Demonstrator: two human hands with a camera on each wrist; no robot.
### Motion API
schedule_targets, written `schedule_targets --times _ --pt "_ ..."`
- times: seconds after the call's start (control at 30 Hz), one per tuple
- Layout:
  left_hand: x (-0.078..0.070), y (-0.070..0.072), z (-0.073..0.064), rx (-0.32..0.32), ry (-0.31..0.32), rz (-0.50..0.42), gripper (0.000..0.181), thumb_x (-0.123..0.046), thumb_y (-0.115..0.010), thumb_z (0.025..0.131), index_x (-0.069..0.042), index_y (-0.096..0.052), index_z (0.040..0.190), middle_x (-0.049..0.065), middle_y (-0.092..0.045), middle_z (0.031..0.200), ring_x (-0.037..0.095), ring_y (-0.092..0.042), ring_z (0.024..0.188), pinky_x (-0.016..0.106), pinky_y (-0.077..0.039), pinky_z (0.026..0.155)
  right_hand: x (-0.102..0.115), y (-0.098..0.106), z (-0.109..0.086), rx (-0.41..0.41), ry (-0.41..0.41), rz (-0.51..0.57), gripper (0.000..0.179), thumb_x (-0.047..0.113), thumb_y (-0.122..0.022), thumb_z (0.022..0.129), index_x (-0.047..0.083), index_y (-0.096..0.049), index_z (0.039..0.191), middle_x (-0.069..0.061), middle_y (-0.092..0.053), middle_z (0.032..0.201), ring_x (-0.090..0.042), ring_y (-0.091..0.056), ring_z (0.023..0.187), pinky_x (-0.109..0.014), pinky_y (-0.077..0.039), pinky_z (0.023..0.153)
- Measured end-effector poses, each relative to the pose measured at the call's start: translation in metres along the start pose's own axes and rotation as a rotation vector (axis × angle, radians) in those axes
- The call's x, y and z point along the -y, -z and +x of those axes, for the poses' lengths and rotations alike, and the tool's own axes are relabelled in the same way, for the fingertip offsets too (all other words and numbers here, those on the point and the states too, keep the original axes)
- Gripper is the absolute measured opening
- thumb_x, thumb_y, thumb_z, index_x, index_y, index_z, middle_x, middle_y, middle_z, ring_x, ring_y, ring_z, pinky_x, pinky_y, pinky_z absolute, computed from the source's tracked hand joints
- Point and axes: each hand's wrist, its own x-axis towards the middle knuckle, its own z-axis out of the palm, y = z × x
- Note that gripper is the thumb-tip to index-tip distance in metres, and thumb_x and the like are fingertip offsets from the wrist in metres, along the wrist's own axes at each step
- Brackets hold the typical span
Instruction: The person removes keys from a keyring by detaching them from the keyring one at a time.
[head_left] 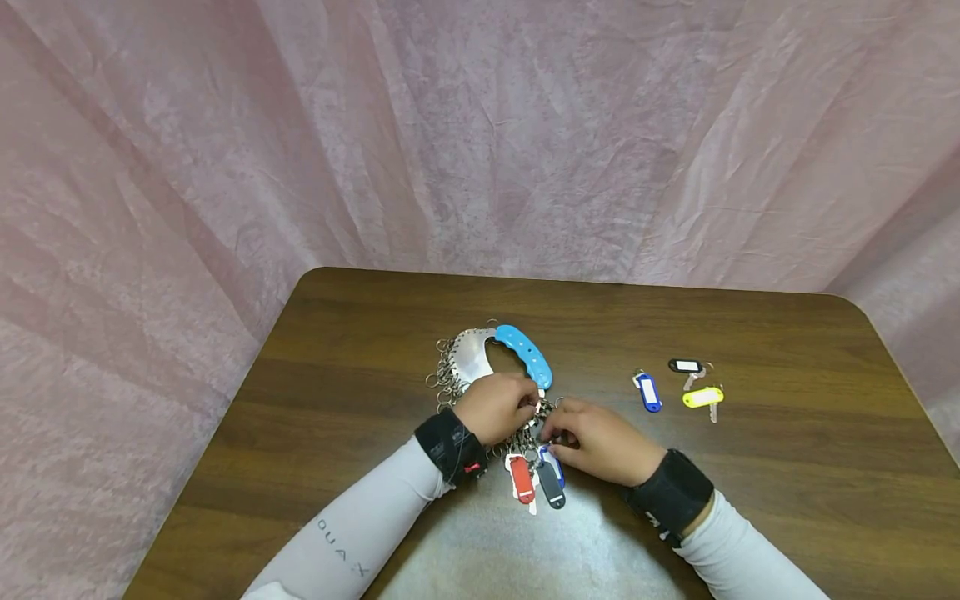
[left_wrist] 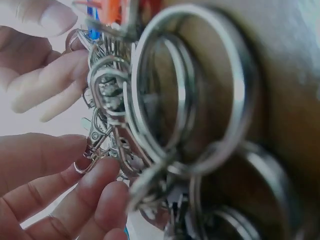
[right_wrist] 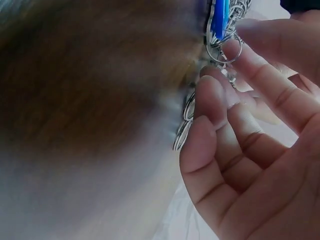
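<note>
A curved metal key holder with a blue handle [head_left: 527, 357] lies on the table, its edge hung with many clips and rings. My left hand [head_left: 491, 408] is over its lower end and pinches a small metal snap hook [left_wrist: 97, 136] between thumb and fingers. Beside it, my right hand [head_left: 609, 443] pinches a key ring [right_wrist: 225, 62] near a blue tag [right_wrist: 219, 20], its other fingers curled loosely. Below the hands hang a red key tag [head_left: 522, 480] and a dark grey key tag [head_left: 551, 485] with keys. Fingers partly hide the hook and ring.
To the right on the brown wooden table [head_left: 810, 400] lie a blue key tag [head_left: 648, 392], a black key tag [head_left: 686, 366] and a yellow key tag [head_left: 703, 397] with keys. Pink curtains [head_left: 525, 142] hang behind the table's far edge.
</note>
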Motion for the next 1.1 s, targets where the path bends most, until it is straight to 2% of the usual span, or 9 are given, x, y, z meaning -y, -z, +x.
schedule_targets --times 0.37,0.5,0.63,0.8,0.93,1.1 --pt "0.0011 0.0010 -0.0007 -0.017 -0.007 0.002 0.004 -0.016 -0.068 0.090 -0.019 -0.071 0.089 -0.004 -0.066 0.084 0.011 -0.059 0.076 0.030 -0.050 0.068 -0.0001 -0.0015 -0.0005 0.038 -0.018 -0.010 0.011 0.008 -0.074 0.085 0.017 -0.071 0.091 0.007 -0.063 0.090 -0.005 -0.057 0.079 -0.024 -0.049 0.070" --pt "0.0001 0.0034 -0.0007 -0.060 -0.031 -0.005 0.003 -0.015 -0.069 0.089 -0.017 -0.071 0.091 -0.003 -0.063 0.086 0.011 -0.058 0.077 0.028 -0.049 0.067 -0.0007 -0.0017 0.0000 0.030 -0.014 -0.009 0.013 0.006 -0.072 0.083 0.017 -0.068 0.087 0.007 -0.060 0.084 -0.004 -0.055 0.075 -0.021 -0.047 0.067" --pt "-0.0004 0.0048 0.0001 -0.091 -0.051 -0.058 0.010 -0.013 -0.069 0.089 -0.016 -0.072 0.098 -0.004 -0.066 0.088 0.008 -0.060 0.080 0.024 -0.050 0.070 -0.0016 -0.0013 0.0007 0.026 -0.010 0.015 0.013 0.005 -0.070 0.083 0.017 -0.065 0.085 0.006 -0.058 0.083 -0.005 -0.054 0.073 -0.019 -0.045 0.066" --pt "-0.0018 0.0055 0.0003 -0.042 -0.077 -0.099 0.017 -0.007 -0.068 0.087 -0.015 -0.074 0.100 -0.004 -0.067 0.092 0.007 -0.058 0.081 0.021 -0.049 0.072 -0.0017 0.0005 0.0004 0.006 0.001 0.028 0.012 0.006 -0.071 0.085 0.016 -0.063 0.087 0.004 -0.061 0.083 -0.007 -0.057 0.074 -0.019 -0.047 0.067" --pt "-0.0038 0.0073 -0.0006 0.027 -0.100 -0.122 0.020 -0.005 -0.068 0.084 -0.015 -0.074 0.100 -0.004 -0.066 0.093 0.007 -0.056 0.080 0.019 -0.045 0.071 -0.0013 0.0020 0.0003 -0.022 0.013 0.032 0.012 0.006 -0.070 0.086 0.016 -0.063 0.087 0.007 -0.059 0.081 -0.008 -0.058 0.072 -0.019 -0.047 0.066" --pt "-0.0050 0.0083 -0.0019 0.090 -0.122 -0.165 0.015 -0.005 -0.071 0.082 -0.015 -0.072 0.093 -0.003 -0.064 0.089 0.007 -0.055 0.079 0.018 -0.042 0.071 -0.0024 0.0026 0.0004 -0.015 -0.022 0.038 0.012 0.007 -0.068 0.088 0.017 -0.061 0.086 0.011 -0.055 0.078 -0.003 -0.053 0.071 -0.019 -0.043 0.064"
